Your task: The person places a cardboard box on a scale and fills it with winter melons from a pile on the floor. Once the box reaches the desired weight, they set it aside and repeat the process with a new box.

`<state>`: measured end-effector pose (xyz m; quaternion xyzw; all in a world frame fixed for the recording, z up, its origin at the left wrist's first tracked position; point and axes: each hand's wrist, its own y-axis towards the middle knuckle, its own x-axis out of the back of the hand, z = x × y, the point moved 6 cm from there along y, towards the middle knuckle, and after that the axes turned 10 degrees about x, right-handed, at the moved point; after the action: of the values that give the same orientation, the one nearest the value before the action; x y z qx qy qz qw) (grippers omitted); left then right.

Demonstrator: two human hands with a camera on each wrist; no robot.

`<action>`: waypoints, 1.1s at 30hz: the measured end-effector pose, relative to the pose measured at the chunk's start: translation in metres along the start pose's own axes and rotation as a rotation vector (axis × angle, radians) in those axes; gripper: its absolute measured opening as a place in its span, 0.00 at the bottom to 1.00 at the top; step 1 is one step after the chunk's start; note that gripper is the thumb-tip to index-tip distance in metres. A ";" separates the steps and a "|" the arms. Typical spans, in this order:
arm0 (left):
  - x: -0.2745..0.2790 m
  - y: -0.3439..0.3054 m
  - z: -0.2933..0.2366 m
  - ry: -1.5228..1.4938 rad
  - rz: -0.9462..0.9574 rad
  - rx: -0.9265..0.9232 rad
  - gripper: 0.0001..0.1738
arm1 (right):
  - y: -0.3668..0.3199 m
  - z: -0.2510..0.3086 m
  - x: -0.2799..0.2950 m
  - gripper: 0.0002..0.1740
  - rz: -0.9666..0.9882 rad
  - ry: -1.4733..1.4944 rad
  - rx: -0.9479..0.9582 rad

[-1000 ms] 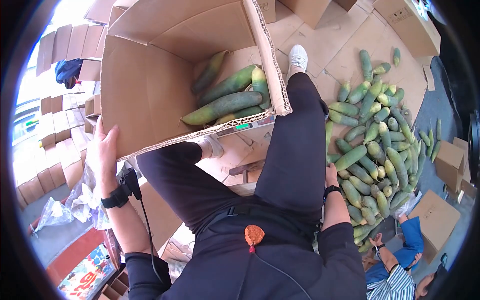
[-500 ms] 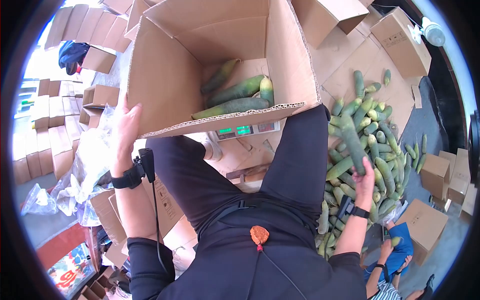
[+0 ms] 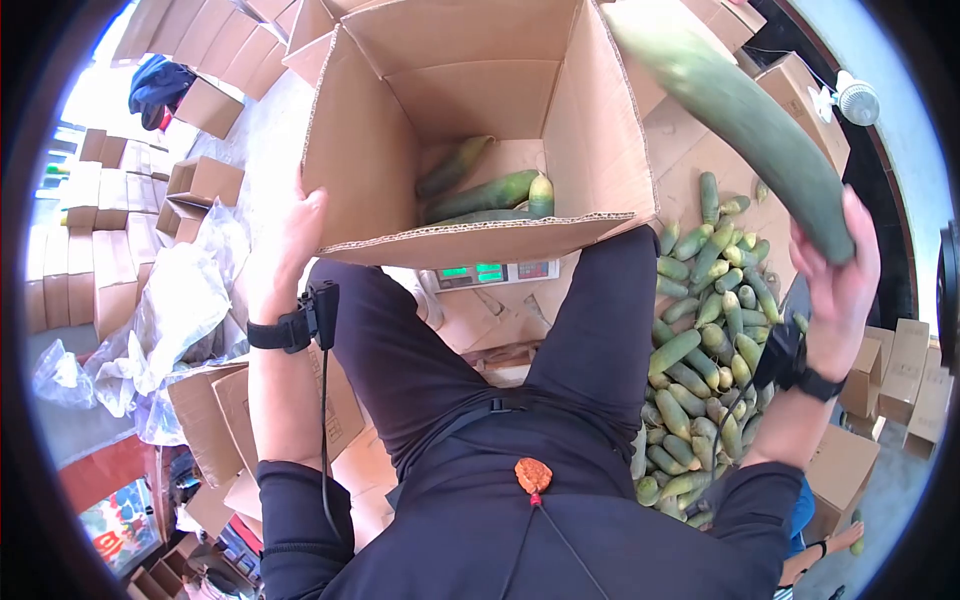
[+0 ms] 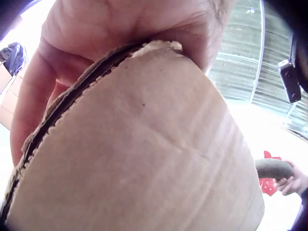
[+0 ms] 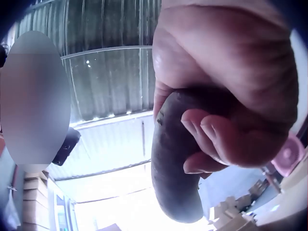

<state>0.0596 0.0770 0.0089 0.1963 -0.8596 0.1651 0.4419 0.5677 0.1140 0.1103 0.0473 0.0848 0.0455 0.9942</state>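
Note:
My right hand (image 3: 840,265) grips one end of a long green radish (image 3: 745,115), raised above the pile on the right. The right wrist view shows the fingers curled round the radish (image 5: 175,159), its free end pointing away. At the left wall of an open-topped cardboard box (image 3: 360,150), my left hand (image 3: 290,225) holds the edge. In the left wrist view its fingers wrap over the torn corrugated rim (image 4: 79,91). Several radishes (image 3: 490,195) lie on the bottom of the box; the near wall partly hides them.
A large pile of radishes (image 3: 700,370) lies on cardboard to my right. Below the box's near edge, a scale (image 3: 495,273) shows lit green digits. Clear plastic bags (image 3: 165,320) and stacked cartons (image 3: 85,265) stand left. Another person's hand (image 3: 845,540) appears at lower right.
My right hand has come up from the pile with a radish and moved outward and forward, the radish now close to the head camera. My left hand keeps its hold on the box.

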 end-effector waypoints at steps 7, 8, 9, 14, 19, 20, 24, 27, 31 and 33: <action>0.002 -0.001 -0.003 0.076 0.008 0.006 0.35 | 0.087 -0.038 -0.130 0.21 0.400 -0.580 -0.062; 0.002 -0.001 -0.002 0.077 0.011 0.010 0.35 | 0.097 -0.048 -0.144 0.22 0.456 -0.681 -0.011; 0.002 -0.001 0.000 0.065 0.009 0.022 0.35 | 0.108 -0.061 -0.155 0.23 0.509 -0.832 -0.026; 0.001 0.001 0.001 0.087 0.005 -0.053 0.34 | 0.112 -0.098 -0.207 0.27 0.738 -1.312 -0.158; -0.001 0.004 0.006 0.071 -0.012 0.015 0.32 | 0.131 -0.126 -0.214 0.23 0.785 -1.415 -0.006; -0.001 0.005 0.006 0.074 -0.007 0.018 0.32 | 0.137 -0.124 -0.211 0.21 0.686 -1.308 -0.008; -0.005 0.004 0.007 -0.068 0.055 0.040 0.33 | 0.115 -0.063 -0.195 0.19 0.561 -0.949 0.068; -0.005 0.004 0.013 -0.271 0.076 0.074 0.36 | 0.091 -0.035 -0.167 0.14 0.492 -0.765 0.126; 0.002 -0.004 0.005 -0.401 0.064 0.152 0.39 | 0.068 -0.039 -0.095 0.13 0.297 -0.624 0.186; 0.002 -0.005 0.005 -0.401 0.075 0.154 0.38 | 0.052 -0.047 -0.059 0.11 0.225 -0.540 0.121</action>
<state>0.0571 0.0700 0.0086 0.2265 -0.9218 0.2043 0.2393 0.4978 0.1635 0.0792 0.1257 -0.1861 0.1361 0.9649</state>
